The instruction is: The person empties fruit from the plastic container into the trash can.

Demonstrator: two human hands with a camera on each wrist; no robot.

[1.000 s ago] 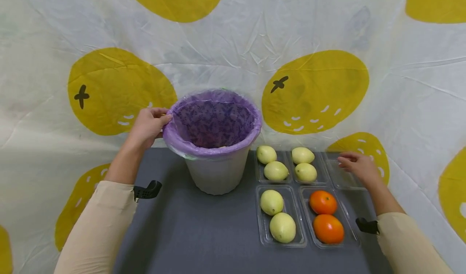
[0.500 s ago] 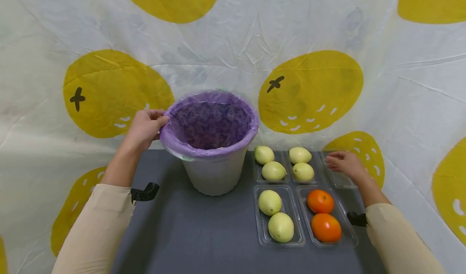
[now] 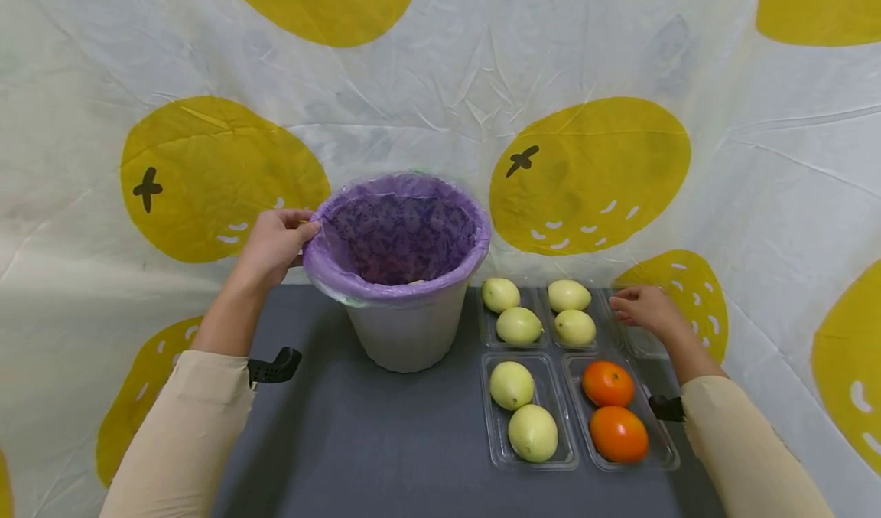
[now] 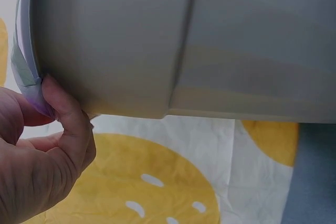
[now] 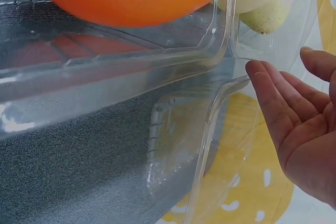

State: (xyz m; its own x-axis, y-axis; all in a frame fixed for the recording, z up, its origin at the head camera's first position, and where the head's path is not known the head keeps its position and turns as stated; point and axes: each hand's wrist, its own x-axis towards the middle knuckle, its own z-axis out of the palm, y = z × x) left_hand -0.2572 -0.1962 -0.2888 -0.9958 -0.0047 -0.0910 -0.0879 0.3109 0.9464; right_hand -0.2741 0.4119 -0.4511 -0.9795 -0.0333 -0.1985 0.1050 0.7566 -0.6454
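A pale trash can [image 3: 406, 334] stands on the table, lined with a purple bag [image 3: 395, 288] folded over its rim. My left hand [image 3: 271, 244] pinches that rim and bag from the left side; the left wrist view has its thumb and fingers [image 4: 68, 114] on either side of the edge. Over a clear plastic tray [image 3: 647, 342] at the back right is my right hand [image 3: 648, 309]. The right wrist view has its fingers [image 5: 278, 98] extended, thumb apart, nothing between them, fingertips right at a tray corner. Nearby trays hold pale yellow-green fruits [image 3: 574, 327].
Closer to me, one clear tray [image 3: 490, 426] bears two pale fruits [image 3: 533, 433], and another two orange fruits [image 3: 619, 434]. A white cloth [image 3: 427, 59] printed with yellow fruit hangs behind the grey table [image 3: 372, 449].
My right hand has moved left over the back-right tray, toward the pale fruits. The left hand keeps its pinch on the can's rim. The whole view has shifted slightly.
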